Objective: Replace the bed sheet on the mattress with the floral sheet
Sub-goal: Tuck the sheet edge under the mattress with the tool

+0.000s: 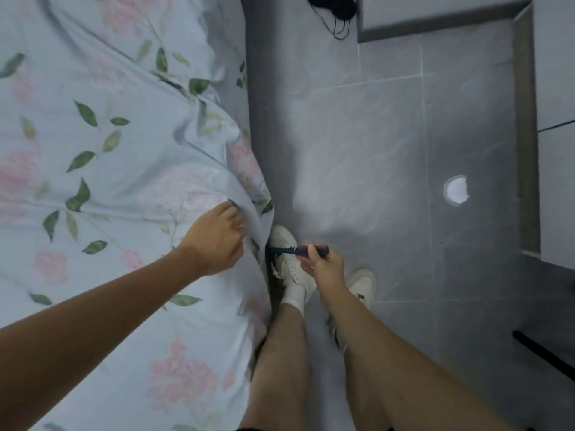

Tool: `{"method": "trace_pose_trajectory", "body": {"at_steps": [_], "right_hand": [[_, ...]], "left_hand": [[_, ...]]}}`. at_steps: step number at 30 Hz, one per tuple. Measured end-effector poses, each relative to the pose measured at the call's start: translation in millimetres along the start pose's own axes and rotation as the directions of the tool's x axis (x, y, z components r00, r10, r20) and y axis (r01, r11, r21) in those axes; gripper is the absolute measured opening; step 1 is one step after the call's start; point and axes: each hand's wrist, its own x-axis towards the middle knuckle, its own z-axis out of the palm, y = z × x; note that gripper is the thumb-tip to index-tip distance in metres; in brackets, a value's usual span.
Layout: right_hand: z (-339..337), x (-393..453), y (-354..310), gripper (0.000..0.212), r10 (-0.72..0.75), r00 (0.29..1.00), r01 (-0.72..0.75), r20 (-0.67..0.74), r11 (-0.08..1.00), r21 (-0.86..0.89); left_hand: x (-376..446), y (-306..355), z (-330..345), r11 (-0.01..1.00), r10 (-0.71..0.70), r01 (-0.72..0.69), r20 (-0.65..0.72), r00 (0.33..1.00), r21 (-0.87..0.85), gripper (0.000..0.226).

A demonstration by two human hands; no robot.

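Observation:
The floral sheet (118,157), pale blue with pink flowers and green leaves, covers the bed on the left and hangs wrinkled over its right edge. My left hand (216,239) grips a fold of the sheet at that edge, fingers curled into the cloth. My right hand (325,262) is lower, over the floor beside the bed, and holds a dark comb (298,249) whose far end points at the bed's side below the sheet. The mattress itself is hidden under the sheet.
Grey tiled floor (373,135) runs along the bed's right side, where my feet in white shoes (292,262) stand. A black bundle with cords (333,10) lies at the top. Light cabinet fronts (553,88) line the right. A round white spot (456,190) marks the floor.

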Motion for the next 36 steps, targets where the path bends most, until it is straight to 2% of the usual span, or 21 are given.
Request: {"method": "trace_pose_trajectory", "body": {"at_steps": [4, 7, 9, 12, 16, 21, 22, 24, 26, 28, 29, 31, 33, 36], "right_hand": [[47, 30, -8, 0.011, -0.028, 1.000, 0.028, -0.002, 0.997, 0.070], [84, 48, -7, 0.010, -0.026, 0.999, 0.029, -0.039, 0.996, 0.081], [97, 58, -7, 0.010, -0.019, 0.994, 0.026, -0.106, 0.997, 0.068], [95, 62, -15, 0.014, -0.061, 0.986, 0.065, -0.157, 0.998, 0.017], [94, 59, -20, 0.019, -0.086, 0.974, 0.095, -0.212, 0.995, 0.032], [102, 74, -20, 0.013, -0.061, 0.922, 0.083, -0.382, 0.996, 0.042], [103, 78, -20, 0.014, -0.041, 0.928, 0.069, -0.369, 0.996, 0.065], [117, 80, -14, 0.016, 0.007, 0.971, 0.012, -0.239, 0.997, 0.080], [147, 82, -4, 0.020, 0.069, 0.995, -0.069, -0.073, 0.998, -0.003], [178, 87, 6, 0.024, 0.117, 0.993, -0.116, 0.012, 0.991, -0.063], [187, 90, 7, 0.025, 0.126, 0.991, -0.123, 0.033, 0.989, -0.081], [184, 96, 1, 0.027, 0.126, 0.990, -0.116, 0.060, 0.983, -0.145], [158, 99, -9, 0.027, 0.117, 0.992, -0.105, 0.050, 0.974, -0.201], [111, 104, -40, 0.024, 0.096, 0.991, -0.101, -0.091, 0.993, -0.057]], "left_hand": [[19, -28, 11, 0.990, 0.132, -0.140, 0.197, 0.972, 0.030, 0.052], [25, -32, 10, 0.985, 0.161, -0.170, 0.197, 0.967, 0.025, 0.052], [26, -29, 12, 0.982, 0.176, -0.188, 0.245, 0.953, 0.026, 0.049], [30, -27, 4, 0.968, 0.217, -0.243, 0.268, 0.939, 0.067, 0.038], [25, -25, -11, 0.962, 0.236, -0.268, 0.322, 0.917, 0.058, 0.032], [13, -34, -15, 0.969, 0.210, -0.238, 0.306, 0.928, 0.058, 0.030], [12, -36, -16, 0.971, 0.205, -0.232, 0.311, 0.928, 0.051, 0.031], [12, -33, -24, 0.968, 0.233, -0.252, 0.298, 0.926, 0.025, 0.028], [11, -28, -24, 0.970, 0.227, -0.242, 0.322, 0.919, 0.006, 0.029], [16, -30, -26, 0.966, 0.232, -0.256, 0.329, 0.915, 0.033, 0.025], [18, -31, -24, 0.967, 0.229, -0.252, 0.282, 0.932, 0.049, 0.022], [22, -36, -17, 0.980, 0.196, -0.199, 0.259, 0.946, -0.015, 0.022], [25, -31, -8, 0.978, 0.209, -0.206, 0.295, 0.932, -0.041, 0.029], [33, -27, -8, 0.978, 0.193, -0.207, 0.355, 0.915, 0.001, 0.033]]}}
